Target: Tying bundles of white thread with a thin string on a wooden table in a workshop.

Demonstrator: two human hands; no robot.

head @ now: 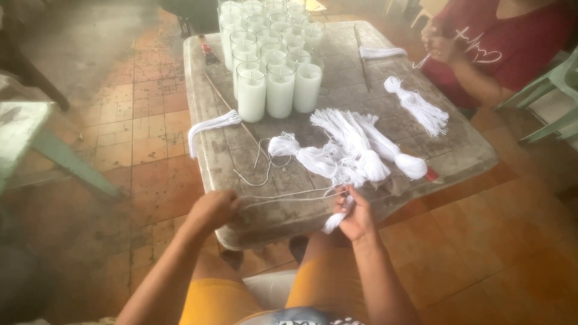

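Left hand (212, 207) pinching one end of a white wick string (283, 195), right hand (356, 213) closed around a small white string bundle (335, 221) at the near edge of the worn grey table (457, 150). Stretched taut between both hands, just short of the loose white bundles (346, 153). Likely to snag or drag those bundles if pulled harder; wax-filled glass candles (274, 66) farther back, probably safe.

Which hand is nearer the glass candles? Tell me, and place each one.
Left. The left hand is at the table's near edge, below the glass candles. The right hand, holding a white thread bundle, is further right.
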